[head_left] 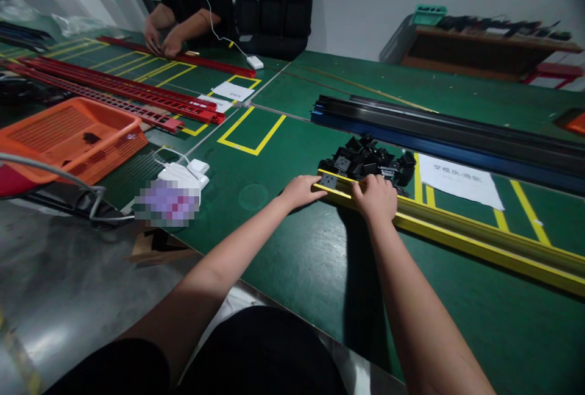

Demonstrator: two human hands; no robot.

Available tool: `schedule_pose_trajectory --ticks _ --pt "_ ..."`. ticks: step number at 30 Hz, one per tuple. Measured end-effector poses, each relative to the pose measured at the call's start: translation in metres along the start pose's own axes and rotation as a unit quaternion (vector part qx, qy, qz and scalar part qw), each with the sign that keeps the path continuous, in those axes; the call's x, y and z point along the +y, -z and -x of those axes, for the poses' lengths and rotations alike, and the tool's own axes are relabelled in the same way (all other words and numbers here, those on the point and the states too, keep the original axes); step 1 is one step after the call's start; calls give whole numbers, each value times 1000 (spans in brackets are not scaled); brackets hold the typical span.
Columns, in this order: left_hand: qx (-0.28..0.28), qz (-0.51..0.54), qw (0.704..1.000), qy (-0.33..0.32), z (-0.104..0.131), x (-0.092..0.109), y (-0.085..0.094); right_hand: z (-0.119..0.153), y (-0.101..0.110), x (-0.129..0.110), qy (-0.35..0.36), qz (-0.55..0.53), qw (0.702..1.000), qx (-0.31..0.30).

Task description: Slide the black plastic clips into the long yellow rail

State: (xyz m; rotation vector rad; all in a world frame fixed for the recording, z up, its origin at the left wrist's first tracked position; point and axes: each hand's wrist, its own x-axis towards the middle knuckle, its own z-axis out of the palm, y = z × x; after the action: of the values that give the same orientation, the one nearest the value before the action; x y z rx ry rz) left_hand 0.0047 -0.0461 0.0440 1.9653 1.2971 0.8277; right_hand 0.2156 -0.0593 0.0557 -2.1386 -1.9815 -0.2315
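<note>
Left grip (301, 192) and right grip (377, 200) held a yellow rail (457, 236), black parts (365, 156) lay heaped behind, dark rails (434, 128) beyond, yellow rail's right end was cut off

A line of Chinese characters (457, 174) (too blurred for certain reading) on the right-hand white sheet (461, 185).

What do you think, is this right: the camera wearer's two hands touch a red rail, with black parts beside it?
The colour is wrong: the head view shows a yellow rail. The wearer's left hand and right hand do touch it, with the black parts beside it.
</note>
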Motion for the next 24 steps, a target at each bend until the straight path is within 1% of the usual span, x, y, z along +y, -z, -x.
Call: schedule_pose_trajectory --ticks 3,4,5,6,9,11,14,18,21,24 --pt "91 57 994 -13 -1 -16 -6 0 0 0 4 -6 1000 -3" --pt "111 81 990 -17 -3 -21 -9 0 0 1 4 -9 1000 -6" --pt "112 105 988 -26 -6 -25 -12 0 0 1 5 -12 1000 -9" --pt "95 125 987 -34 -9 -28 -14 0 0 2 6 -14 1000 -11" --pt "12 150 988 -45 -17 -32 -16 0 1 3 16 -22 1000 -14" --pt "-13 145 989 -39 -21 -32 -16 -1 2 1 11 -29 999 -20" --pt "-6 127 991 -32 -21 -31 -14 -3 3 -14 -5 -48 999 -19" --pt "-1 105 994 -33 -21 -33 -14 -8 0 -55 -3 -64 998 -11" --pt "2 106 994 -33 -21 -34 -15 -13 -3 -79 -46 -52 997 -45" --pt "3 114 993 -38 -22 -34 -15 -19 -5 -87 -84 -46 993 -69"
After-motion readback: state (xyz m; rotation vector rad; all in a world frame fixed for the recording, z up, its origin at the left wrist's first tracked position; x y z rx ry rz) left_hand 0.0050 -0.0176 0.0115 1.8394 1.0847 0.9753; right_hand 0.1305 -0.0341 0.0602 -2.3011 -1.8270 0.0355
